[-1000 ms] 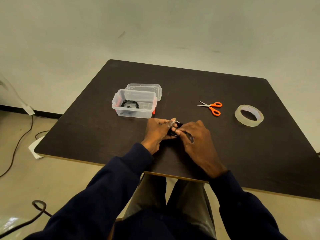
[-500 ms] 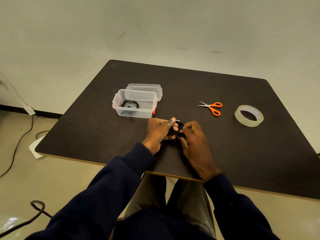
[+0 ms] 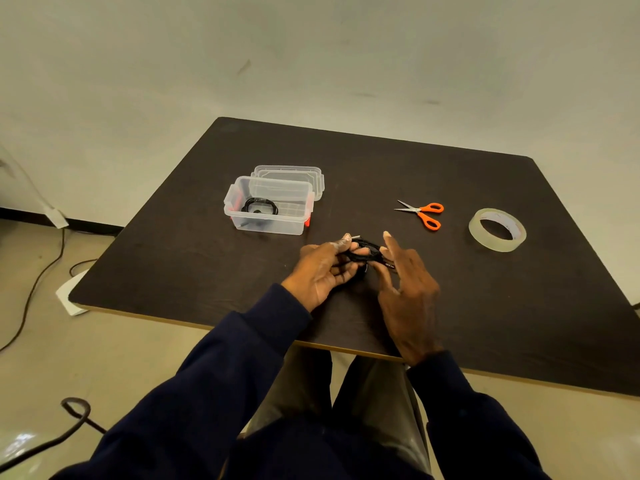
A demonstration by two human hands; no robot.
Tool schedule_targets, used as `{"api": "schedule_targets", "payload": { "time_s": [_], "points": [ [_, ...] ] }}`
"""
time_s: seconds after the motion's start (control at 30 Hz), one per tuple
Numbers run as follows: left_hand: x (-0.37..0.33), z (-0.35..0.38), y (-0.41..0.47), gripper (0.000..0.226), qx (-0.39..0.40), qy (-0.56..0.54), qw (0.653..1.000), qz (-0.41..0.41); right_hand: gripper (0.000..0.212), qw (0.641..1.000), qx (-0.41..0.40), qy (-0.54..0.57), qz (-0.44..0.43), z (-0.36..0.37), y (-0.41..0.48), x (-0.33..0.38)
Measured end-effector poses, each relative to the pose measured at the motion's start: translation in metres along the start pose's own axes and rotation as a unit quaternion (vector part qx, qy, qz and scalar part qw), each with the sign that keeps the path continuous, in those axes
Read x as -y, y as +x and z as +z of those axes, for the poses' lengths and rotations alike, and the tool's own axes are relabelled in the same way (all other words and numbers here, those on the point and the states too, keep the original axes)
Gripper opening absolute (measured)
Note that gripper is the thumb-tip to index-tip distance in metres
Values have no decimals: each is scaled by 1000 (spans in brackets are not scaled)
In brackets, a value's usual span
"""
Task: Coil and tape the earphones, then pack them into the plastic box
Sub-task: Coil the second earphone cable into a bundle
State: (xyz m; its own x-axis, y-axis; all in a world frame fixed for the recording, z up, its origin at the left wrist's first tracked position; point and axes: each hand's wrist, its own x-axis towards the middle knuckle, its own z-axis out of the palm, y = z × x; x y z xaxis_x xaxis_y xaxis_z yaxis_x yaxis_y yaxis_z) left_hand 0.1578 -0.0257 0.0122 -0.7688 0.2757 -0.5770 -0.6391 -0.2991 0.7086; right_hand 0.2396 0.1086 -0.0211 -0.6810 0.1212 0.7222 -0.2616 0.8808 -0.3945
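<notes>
A coil of black earphones is held just above the dark table, between both hands. My left hand grips the coil's left side with thumb and fingers; a small strip of clear tape sticks out at its fingertip. My right hand pinches the right side with thumb and lower fingers, the index finger raised. The clear plastic box stands open beyond my left hand, with another black coil inside. Its lid lies behind it.
Orange-handled scissors lie to the right of the box. A roll of clear tape sits further right. Cables run over the floor at the left. The table's front edge is close to my lap.
My right hand has slid from on top of the coil to its right side and lifted its index finger. The coil now shows between the hands. My left hand has kept its grip.
</notes>
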Motion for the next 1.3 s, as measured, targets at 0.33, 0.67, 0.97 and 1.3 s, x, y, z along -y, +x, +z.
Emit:
{"api": "schedule_targets", "payload": {
  "time_s": [0.33, 0.67, 0.97, 1.3],
  "points": [
    [1, -1, 0, 13, 44, -89, 994, 40, 13, 999, 20, -25, 13, -1, 0, -7],
    [7, -2, -3, 19, 65, -78, 986, 129, 28, 867, 202, 273, 365, -24, 21, 10],
    [17, -3, -2, 19, 67, -124, 986, 92, 29, 821, 303, 291, 386, -25, 9, 16],
    [23, -2, 1, 16, 58, -56, 990, 117, 35, 744, 418, 339, 395, -24, 12, 22]
  ]
}}
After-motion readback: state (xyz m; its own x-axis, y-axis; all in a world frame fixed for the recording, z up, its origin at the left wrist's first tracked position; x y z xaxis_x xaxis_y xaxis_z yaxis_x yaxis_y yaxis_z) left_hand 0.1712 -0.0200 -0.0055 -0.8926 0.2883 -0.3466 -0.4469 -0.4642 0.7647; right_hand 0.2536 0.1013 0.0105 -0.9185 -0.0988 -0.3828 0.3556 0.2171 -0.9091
